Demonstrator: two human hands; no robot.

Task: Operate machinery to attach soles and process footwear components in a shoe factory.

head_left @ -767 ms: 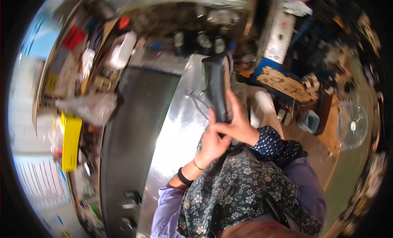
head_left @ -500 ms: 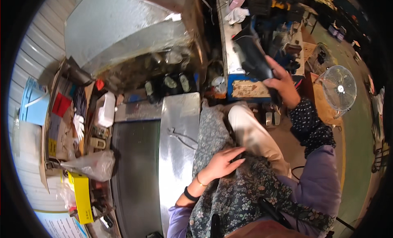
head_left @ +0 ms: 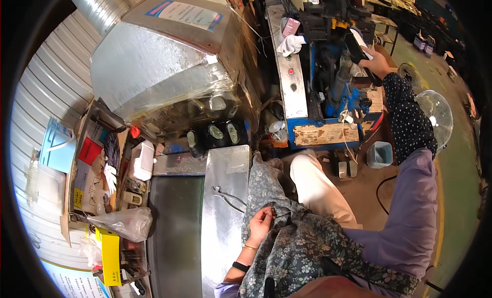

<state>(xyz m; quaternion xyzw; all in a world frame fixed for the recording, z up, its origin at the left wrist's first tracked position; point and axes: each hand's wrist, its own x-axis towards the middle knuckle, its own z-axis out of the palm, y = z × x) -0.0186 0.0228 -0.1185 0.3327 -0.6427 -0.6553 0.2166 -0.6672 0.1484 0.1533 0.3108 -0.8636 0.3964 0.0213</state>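
My right hand [head_left: 378, 65] is stretched far out to the right, closed around a black shoe [head_left: 352, 46] whose pale underside shows; its lower part is partly hidden by the hand. The shoe is held above a blue machine [head_left: 342, 90]. Low over my lap, my left hand [head_left: 261, 226] has its fingers curled together on the dark floral apron [head_left: 307, 252], where the cloth is bunched. Left of the apron, metal pincers [head_left: 228, 198] lie on a shiny metal plate [head_left: 218, 167].
A dark conveyor belt [head_left: 177, 221] runs beside the plate, below a metal hood [head_left: 154, 57]. Several dark shoes [head_left: 216, 131] stand at the hood's opening. A cluttered shelf with a yellow box [head_left: 109, 257] is left. A fan [head_left: 434, 118] and a bin [head_left: 380, 154] stand right.
My right hand has carried the shoe away to the right and farther out, turning its pale underside up. The left hand has gone from loosely spread to curled on the apron. The view has shifted.
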